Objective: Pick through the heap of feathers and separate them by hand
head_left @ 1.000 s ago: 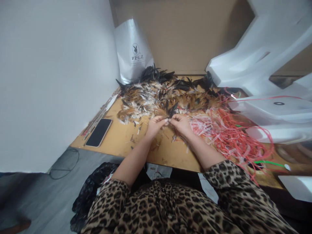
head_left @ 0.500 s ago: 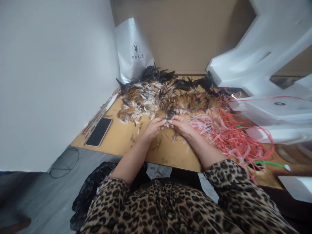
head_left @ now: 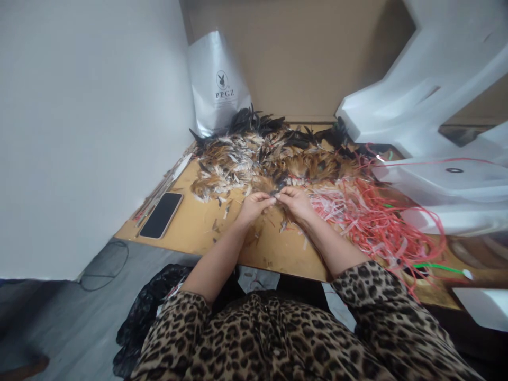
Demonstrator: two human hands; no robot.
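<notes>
- Feathers are what you have in hand: a small dark feather [head_left: 277, 189] sits pinched between the fingertips of your left hand [head_left: 254, 205] and right hand [head_left: 296, 203], right at the near edge of the big feather pile [head_left: 270, 156].
- Both hands are pinched closed on that one tuft, fingertips nearly touching each other over the wooden table [head_left: 198, 227].
- Compared with a second ago, the dark tip that stood well up above your fingers now shows much shorter, so you seem to have drawn it down or folded it in; your hands have barely shifted.
- I'd judge you are midway through working this single feather, not yet setting it down.
- Just right of your right hand lies the tangle of red and white strips [head_left: 369, 217].
- Well to your left lies a phone [head_left: 161, 215], near the table edge.
- Behind the pile stands a silver bag [head_left: 217, 79].
</notes>
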